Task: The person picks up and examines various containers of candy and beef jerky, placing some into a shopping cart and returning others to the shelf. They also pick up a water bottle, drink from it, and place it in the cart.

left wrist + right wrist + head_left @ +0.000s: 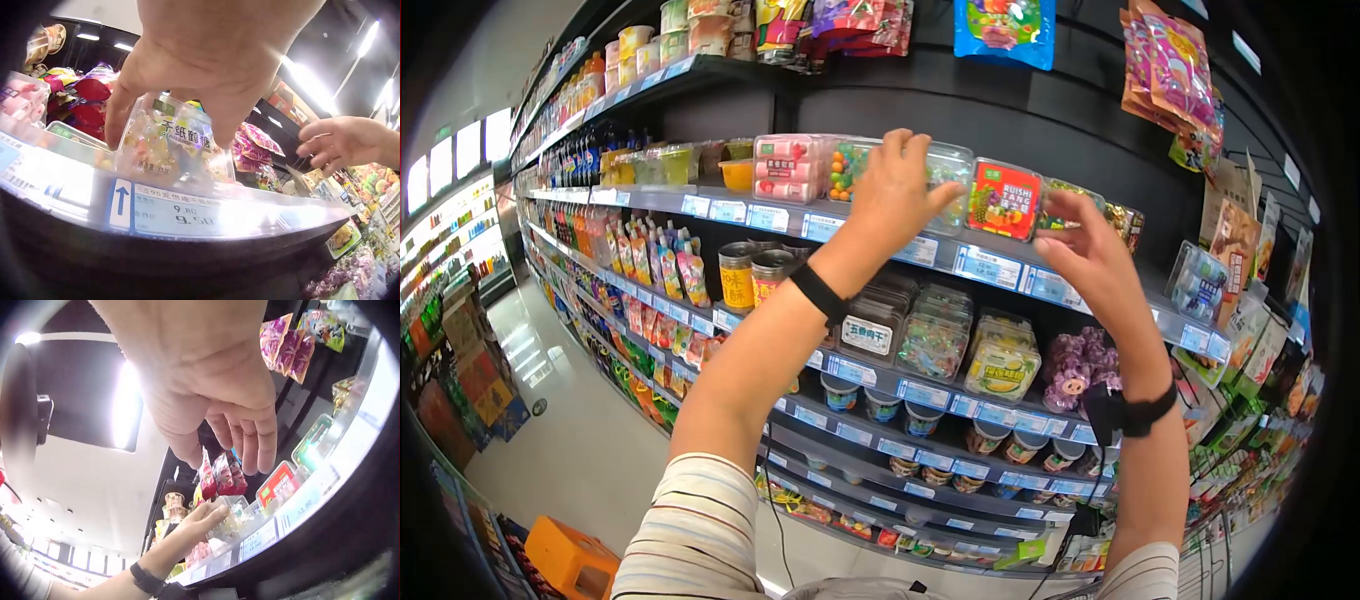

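Observation:
My left hand (895,195) is at the shelf, holding a clear plastic box of candy (169,140) from above. In the left wrist view its thumb and fingers straddle the box's two sides, and the box stands just behind the price rail. To its right is a red-labelled candy box (1004,200). My right hand (1090,250) hovers in front of the shelf beside that red box, its fingers loosely bent and nothing between them. Boxes of round orange and green candies (840,172) and pink rolls (786,168) sit left of my left hand.
A price-label rail (990,267) runs along the shelf edge. Below are candy tubs (935,335), a yellow-labelled box (1003,368) and purple-wrapped sweets (1080,370). Candy bags (1165,62) hang above right. An orange stool (570,558) stands on the floor at lower left.

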The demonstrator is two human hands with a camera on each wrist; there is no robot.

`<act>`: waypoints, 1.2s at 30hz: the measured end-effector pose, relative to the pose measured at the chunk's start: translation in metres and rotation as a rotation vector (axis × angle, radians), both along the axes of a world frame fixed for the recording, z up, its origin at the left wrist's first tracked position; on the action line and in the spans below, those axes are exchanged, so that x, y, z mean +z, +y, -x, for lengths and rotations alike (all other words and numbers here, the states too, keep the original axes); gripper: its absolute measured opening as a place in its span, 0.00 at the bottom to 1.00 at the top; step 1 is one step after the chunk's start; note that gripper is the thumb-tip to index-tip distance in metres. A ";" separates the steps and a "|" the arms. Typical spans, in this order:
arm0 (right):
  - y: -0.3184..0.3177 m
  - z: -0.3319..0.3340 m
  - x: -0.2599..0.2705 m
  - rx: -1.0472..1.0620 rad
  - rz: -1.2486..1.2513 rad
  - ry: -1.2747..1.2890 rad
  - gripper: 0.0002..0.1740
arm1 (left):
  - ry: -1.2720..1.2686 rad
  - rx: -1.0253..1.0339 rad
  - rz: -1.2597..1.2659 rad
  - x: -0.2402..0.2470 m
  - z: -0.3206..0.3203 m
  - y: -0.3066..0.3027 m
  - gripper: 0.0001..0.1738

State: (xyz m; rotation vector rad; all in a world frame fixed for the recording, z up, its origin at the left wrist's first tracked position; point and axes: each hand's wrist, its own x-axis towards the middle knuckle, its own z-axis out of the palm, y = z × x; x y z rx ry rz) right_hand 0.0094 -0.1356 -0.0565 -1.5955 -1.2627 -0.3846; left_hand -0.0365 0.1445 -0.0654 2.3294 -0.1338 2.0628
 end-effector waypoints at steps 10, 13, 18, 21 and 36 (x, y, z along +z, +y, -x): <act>0.095 -0.040 0.014 -0.012 0.097 -0.003 0.42 | -0.051 -0.160 -0.087 -0.018 0.025 -0.009 0.33; 0.092 -0.031 0.013 -0.007 0.092 -0.041 0.37 | -0.029 -0.229 -0.094 -0.023 0.031 -0.005 0.31; 0.080 -0.036 0.006 -0.106 -0.118 -0.095 0.34 | -0.049 -0.148 -0.119 -0.007 0.047 0.043 0.28; 0.056 -0.035 0.017 -0.029 -0.260 0.044 0.36 | -0.014 -0.051 -0.109 0.016 0.042 0.096 0.30; 0.013 -0.023 -0.001 -0.059 -0.333 0.107 0.37 | 0.442 0.337 -0.256 0.038 0.028 0.113 0.32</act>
